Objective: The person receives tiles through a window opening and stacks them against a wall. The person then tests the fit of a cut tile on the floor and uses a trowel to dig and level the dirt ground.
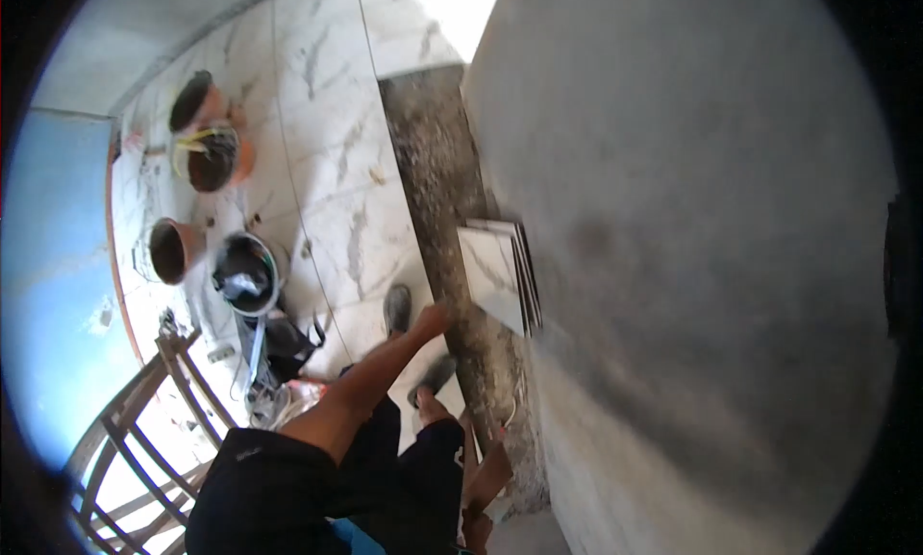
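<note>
My left hand point(433, 320) is closed above the bare strip of rough ground point(437, 171), beside the edge of the tiled floor; anything inside its fingers is hidden. At the bottom, my right hand point(476, 528) is low beside my leg, its fingers curled against a brownish shape point(490, 473) too unclear to name. Several marbled white tiles point(492, 271) lean against the grey wall point(673, 219), a little up and to the right of my left hand. My feet in dark shoes point(397, 310) are by the strip.
Buckets point(166, 252) with dark insides stand on the marbled floor point(327, 151) at the left. Near them is a bucket of dark things point(248, 271), with a black bag point(288, 345) below. A wooden frame point(144, 430) stands at the lower left, near the blue wall point(58, 219).
</note>
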Demonstrator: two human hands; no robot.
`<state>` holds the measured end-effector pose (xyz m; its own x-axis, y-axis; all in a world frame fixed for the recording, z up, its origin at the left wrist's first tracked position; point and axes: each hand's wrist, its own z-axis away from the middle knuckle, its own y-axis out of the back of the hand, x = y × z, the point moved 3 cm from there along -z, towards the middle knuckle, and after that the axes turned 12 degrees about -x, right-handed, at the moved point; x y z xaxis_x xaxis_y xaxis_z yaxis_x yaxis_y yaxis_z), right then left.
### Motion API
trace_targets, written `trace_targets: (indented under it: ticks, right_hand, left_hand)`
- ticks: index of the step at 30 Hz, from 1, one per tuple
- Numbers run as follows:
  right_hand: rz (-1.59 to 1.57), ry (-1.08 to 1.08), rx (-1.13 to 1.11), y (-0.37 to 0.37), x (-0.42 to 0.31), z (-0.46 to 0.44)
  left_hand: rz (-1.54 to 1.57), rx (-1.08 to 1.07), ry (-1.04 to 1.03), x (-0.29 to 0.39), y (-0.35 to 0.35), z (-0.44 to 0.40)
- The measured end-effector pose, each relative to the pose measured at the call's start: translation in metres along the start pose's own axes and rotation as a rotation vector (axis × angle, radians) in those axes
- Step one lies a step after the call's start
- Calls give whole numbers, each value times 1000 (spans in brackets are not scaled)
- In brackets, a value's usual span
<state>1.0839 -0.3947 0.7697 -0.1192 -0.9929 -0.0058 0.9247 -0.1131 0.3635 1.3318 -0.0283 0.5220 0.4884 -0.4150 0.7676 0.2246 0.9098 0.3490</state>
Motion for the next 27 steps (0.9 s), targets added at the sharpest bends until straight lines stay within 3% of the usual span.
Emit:
trace_targets:
  ticks: [1,2,3,4,5,6,7,8,9,10,11,12,14,16,17,18,19,20,21,22,24,26,27]
  right_hand:
    - [-119,26,7,-4,8,-13]
    - [9,33,38,6,-5,-24]
    - [137,27,65,17,-13,-27]
    - [96,88,109,32,-24,-26]
    - [54,151,157,49,-38,-34]
    - [54,166,163,64,-51,-45]
    - [53,173,160,76,-65,-53]
    - [10,183,143,96,-87,-56]
    - [-32,193,124,116,-110,-61]
    - [56,236,142,125,-122,-69]
    - [147,284,164,136,-137,-83]
    - [195,304,180,148,-153,-93]
    - [203,357,211,187,-211,-98]
    - [127,379,237,231,-276,-76]
    - [91,378,257,253,-309,-73]
    - [121,379,281,272,-341,-74]
    - [149,372,297,286,-370,-74]
    - [170,416,345,301,-399,-76]
    - [185,460,395,316,-432,-76]
    - [209,423,297,336,-469,-74]
    - [213,419,268,363,-531,-82]
    - [255,486,245,389,-594,-77]
    - [308,543,266,400,-624,-78]
  left_hand:
    - [-582,-199,-232,-58,-13,20]
    - [-503,-340,-13,-65,17,57]
    - [-301,-408,258,-8,93,105]
    - [-115,-17,293,-98,78,130]
    - [-77,-98,363,-123,108,156]
    - [-160,-6,406,-162,130,181]
    - [-456,-182,302,-173,169,203]
    - [-561,-50,292,-174,208,223]
    - [-261,245,568,-181,241,246]
    - [-411,489,537,-279,233,247]
    - [-673,433,416,-249,273,262]
    - [-803,435,168,-188,310,270]
    - [462,558,520,-148,351,260]
    - [178,547,107,-186,355,217]
    - [173,543,102,-124,363,210]
    - [161,392,94,-49,386,192]
    - [677,308,177,-5,391,170]
    - [517,103,30,15,393,147]
    - [-127,203,-268,35,385,123]
    - [424,13,-12,117,412,121]
    - [371,-42,-44,173,428,90]
    - [333,-220,69,199,443,57]
    - [367,-119,75,210,456,43]
